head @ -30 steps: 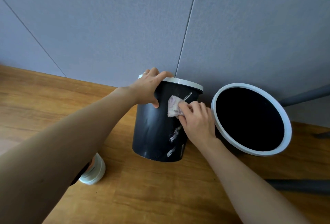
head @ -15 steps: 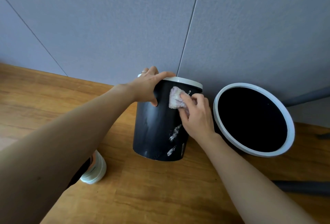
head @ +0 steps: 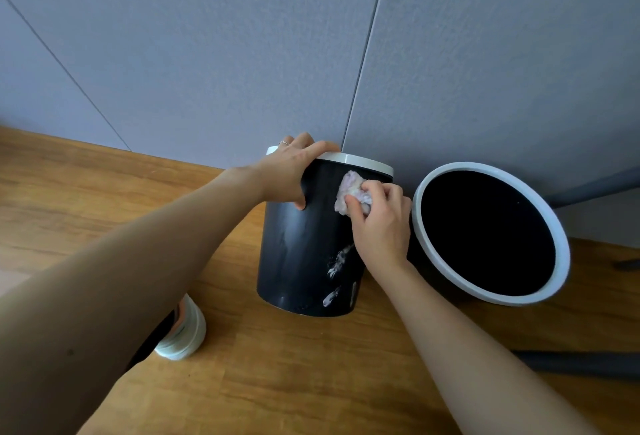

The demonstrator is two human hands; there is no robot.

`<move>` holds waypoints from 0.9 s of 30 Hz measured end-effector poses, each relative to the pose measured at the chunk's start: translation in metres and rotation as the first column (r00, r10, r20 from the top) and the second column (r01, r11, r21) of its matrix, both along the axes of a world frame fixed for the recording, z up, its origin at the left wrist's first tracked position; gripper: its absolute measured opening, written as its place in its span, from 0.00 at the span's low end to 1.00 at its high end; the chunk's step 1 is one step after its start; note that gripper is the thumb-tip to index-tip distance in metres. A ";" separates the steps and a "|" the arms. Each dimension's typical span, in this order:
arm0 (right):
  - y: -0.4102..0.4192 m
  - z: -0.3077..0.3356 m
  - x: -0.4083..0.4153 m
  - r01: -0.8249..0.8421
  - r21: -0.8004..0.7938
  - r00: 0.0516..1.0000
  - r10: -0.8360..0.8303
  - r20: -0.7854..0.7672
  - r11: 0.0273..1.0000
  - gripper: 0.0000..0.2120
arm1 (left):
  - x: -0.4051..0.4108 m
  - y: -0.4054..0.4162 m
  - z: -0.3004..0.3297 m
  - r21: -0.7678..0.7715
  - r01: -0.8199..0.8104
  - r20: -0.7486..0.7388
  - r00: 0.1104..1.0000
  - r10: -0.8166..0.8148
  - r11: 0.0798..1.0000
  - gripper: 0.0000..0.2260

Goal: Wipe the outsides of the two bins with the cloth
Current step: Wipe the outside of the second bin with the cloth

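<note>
A black bin with a white rim [head: 304,254] stands upright on the wooden floor by the grey wall, with white smears low on its side. My left hand [head: 291,173] grips its rim and upper wall at the left. My right hand [head: 379,223] presses a crumpled pale pink cloth [head: 349,192] against the bin's upper side, just under the rim. A second black bin with a white rim [head: 561,261] is to the right, tilted so its dark opening faces me.
A shoe with a white sole [head: 183,334] sits on the wooden floor [head: 277,382] at lower left, partly under my left arm. Grey bars [head: 588,363] run along the floor at right. The grey panelled wall [head: 242,53] stands right behind both bins.
My right hand has slid the cloth up the bin's side to just under the rim, covering the upper smear. My left hand has kept its grip.
</note>
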State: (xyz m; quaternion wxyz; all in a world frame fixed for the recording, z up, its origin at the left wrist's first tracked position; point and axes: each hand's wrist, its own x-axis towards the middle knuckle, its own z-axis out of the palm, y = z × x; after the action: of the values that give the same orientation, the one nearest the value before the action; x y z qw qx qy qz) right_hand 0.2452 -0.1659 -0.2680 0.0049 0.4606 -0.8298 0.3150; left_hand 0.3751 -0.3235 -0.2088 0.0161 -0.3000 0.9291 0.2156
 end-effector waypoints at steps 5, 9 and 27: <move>0.006 -0.001 0.000 -0.101 0.026 0.987 0.103 -0.124 0.995 0.15 | -0.006 0.002 -0.004 0.042 -0.014 -0.072 0.997 0.017 0.999 0.42; -0.002 0.004 -0.012 -0.062 -0.006 0.994 0.061 -0.093 0.998 0.12 | -0.003 -0.001 -0.006 0.039 -0.021 -0.063 0.998 0.024 0.999 0.44; -0.002 0.002 -0.017 -0.148 -0.184 0.986 0.130 -0.108 0.972 0.07 | 0.001 -0.001 -0.004 0.177 -0.112 -0.170 0.975 0.142 0.978 0.36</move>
State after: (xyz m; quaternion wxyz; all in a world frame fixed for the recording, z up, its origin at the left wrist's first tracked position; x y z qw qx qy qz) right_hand 0.2281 -0.1674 -0.2657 0.0665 0.5296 -0.7601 0.3707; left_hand 0.3764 -0.3247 -0.2125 -0.0575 -0.3357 0.8844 0.3192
